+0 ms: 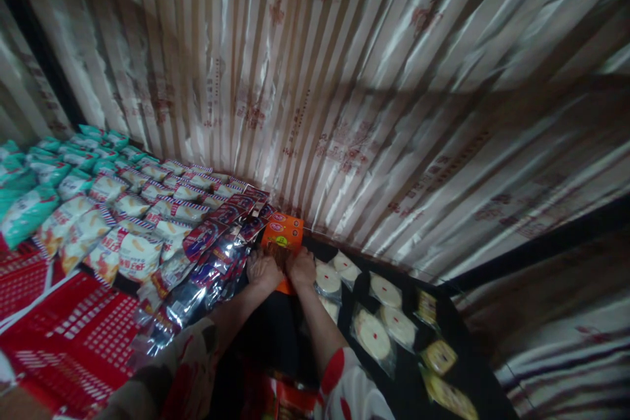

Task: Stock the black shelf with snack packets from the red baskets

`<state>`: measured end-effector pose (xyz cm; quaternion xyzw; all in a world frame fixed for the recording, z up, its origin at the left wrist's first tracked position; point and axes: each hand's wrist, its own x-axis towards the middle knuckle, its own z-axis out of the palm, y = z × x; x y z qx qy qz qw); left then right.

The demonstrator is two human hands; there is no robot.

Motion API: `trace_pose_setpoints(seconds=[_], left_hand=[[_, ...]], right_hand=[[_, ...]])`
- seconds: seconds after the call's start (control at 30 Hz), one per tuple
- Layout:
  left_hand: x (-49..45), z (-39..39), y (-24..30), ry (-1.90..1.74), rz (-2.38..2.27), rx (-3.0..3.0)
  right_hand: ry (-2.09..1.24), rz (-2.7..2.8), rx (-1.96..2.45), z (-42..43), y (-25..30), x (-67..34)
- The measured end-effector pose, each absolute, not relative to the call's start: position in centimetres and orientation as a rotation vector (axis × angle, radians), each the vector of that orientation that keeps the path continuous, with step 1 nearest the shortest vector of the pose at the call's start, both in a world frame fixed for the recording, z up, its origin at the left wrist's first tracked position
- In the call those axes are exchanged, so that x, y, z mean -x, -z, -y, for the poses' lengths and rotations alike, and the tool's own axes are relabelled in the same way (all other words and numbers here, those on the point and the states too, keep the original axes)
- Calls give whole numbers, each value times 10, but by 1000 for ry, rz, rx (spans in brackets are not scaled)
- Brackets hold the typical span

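Note:
My left hand (264, 270) and my right hand (301, 269) reach to the back of the black shelf. Between them lies an orange snack packet (284, 236) with a dark brown see-through part and a yellow spot. The fingers of both hands are closed round its two sides. Another orange edge shows behind it, so packets may overlap there. To the left of my left hand lie shiny purple and silver snack packets (211, 269). Close to my right hand are round white flatbreads (327, 277) in clear wrap.
Rows of white chip bags (140, 252) and teal bags (32, 213) fill the left side. A red basket (73, 328) stands at the front left. Small yellow packets (438, 357) lie at the right. Printed, pleated sheeting (305, 79) hangs behind.

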<state>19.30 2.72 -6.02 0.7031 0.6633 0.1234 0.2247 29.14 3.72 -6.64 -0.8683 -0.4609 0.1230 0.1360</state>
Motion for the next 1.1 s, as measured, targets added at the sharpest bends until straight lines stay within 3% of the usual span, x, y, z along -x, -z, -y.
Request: trace_pose_setpoints(seconds=[0.23,0.6,1.1], left_hand=[[-198,-32,77,-270,-1785,-2062],[-205,-34,69,-143,-1745,-2045],[-207,-51,76,-207,-1728,-2088]], right_hand=[[-252,1360,2467,-48,66,-301],[-512,1203,2448,-74,74,-324],[-488,1149,2446,-79,76,-325]])
